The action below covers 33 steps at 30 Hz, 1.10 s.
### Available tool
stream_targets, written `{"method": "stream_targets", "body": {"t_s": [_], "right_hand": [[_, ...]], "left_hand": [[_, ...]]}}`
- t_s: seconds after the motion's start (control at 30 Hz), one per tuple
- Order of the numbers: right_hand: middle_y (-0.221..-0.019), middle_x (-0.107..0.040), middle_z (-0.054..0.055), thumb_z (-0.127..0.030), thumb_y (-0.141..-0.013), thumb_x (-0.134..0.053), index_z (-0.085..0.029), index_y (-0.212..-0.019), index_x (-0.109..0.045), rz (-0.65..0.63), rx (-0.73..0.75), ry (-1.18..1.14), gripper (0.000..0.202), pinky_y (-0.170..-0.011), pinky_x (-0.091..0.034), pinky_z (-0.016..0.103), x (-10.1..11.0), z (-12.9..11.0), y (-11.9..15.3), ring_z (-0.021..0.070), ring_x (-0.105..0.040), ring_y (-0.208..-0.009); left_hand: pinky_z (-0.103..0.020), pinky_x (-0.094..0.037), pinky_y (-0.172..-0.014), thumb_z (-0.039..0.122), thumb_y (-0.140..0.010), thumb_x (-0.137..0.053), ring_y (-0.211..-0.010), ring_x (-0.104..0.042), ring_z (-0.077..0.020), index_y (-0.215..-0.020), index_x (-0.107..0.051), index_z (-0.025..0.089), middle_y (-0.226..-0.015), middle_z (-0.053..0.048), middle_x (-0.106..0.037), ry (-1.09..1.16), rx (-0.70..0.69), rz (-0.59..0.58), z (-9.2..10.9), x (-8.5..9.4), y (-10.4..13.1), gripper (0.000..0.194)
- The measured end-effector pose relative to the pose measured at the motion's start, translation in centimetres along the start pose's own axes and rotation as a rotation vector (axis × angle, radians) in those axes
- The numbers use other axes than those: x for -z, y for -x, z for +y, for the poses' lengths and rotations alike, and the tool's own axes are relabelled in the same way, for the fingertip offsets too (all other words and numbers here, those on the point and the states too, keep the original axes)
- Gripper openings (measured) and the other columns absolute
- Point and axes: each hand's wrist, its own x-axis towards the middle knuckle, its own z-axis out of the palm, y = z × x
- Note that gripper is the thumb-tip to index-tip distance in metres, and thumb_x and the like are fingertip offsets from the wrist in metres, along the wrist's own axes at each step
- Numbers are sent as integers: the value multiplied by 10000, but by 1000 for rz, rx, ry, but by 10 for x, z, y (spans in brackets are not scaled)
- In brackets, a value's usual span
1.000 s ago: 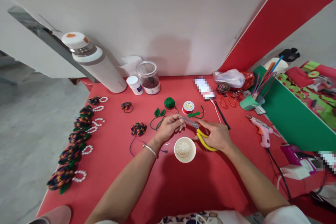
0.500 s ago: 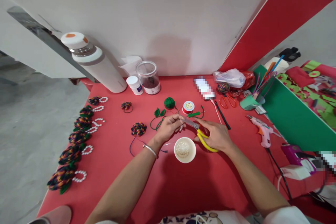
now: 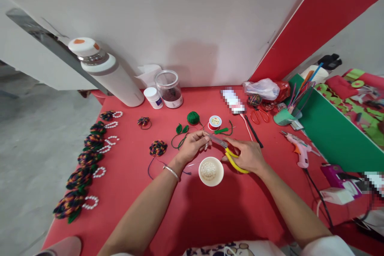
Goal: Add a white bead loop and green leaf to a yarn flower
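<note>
My left hand [image 3: 194, 145] is closed in a pinch, with a short string of white beads [image 3: 207, 146] hanging at its fingertips. In my right hand [image 3: 247, 155] are scissors with yellow handles [image 3: 235, 163]. Their blades [image 3: 218, 141] point left and reach my left fingertips; what lies between them is too small to tell. Just below the hands stands a white bowl [image 3: 221, 177] holding loose pearl beads [image 3: 208, 170]. A crocheted multicolour flower [image 3: 158, 148] with a trailing yarn end lies left of my left hand. Beyond the hands are a thread spool [image 3: 215, 122] and a green-handled hook [image 3: 221, 131].
Along the left edge runs a row of crocheted flowers [image 3: 90, 157] with bead loops. A green yarn ball [image 3: 193, 118], clear jar [image 3: 168, 90] and tall bottle [image 3: 112, 76] stand toward the back. Right are red-handled scissors [image 3: 259, 117], a pink glue gun [image 3: 301, 150] and a green divider [image 3: 330, 136].
</note>
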Motion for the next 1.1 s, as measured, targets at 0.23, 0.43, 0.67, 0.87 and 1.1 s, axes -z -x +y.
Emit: {"method": "stream_targets", "body": {"t_s": [0.23, 0.43, 0.67, 0.87, 1.1], "right_hand": [[-1065, -784, 31, -649, -763, -712, -312, -1377, -607, -5, 39, 14, 709, -696, -513, 285, 0, 2, 0, 226, -746, -882], [-1045, -783, 34, -647, -780, -696, -312, -1389, -593, -21, 38, 27, 703, -696, -505, 288, 1, 3, -1, 229, -740, -894], [-1192, -741, 42, -624, -791, -702, -305, -1445, -518, -47, 80, 17, 751, -807, -536, 329, 1, 0, -3, 249, -713, -1029], [-1190, -750, 21, -641, -781, -699, -322, -1384, -584, -12, 34, 21, 692, -781, -544, 324, -1, 2, 0, 252, -735, -1005], [-1062, -785, 26, -650, -779, -689, -307, -1365, -609, -11, 31, 27, 685, -721, -532, 307, 0, 1, 0, 234, -747, -897]], "left_hand": [[-215, -349, -473, 418, -753, -804, -474, -520, -78, -805, -638, 129, -656, -39, -693, -1, 9, 8, 0, 0, 0, 337], [-214, -351, -474, 406, -750, -803, -473, -524, -79, -804, -639, 133, -654, -36, -690, -8, 11, 15, 0, 0, 0, 323], [-219, -373, -482, 402, -705, -832, -471, -534, -86, -806, -644, 129, -643, -47, -699, -33, 23, 17, 3, -2, 1, 346], [-222, -380, -490, 418, -727, -818, -487, -543, -90, -807, -647, 130, -645, -41, -695, -17, 4, 5, 4, -3, 1, 344], [-219, -370, -487, 417, -737, -813, -483, -538, -85, -801, -647, 131, -655, -41, -696, -10, 11, 10, 0, 0, 0, 337]]}}
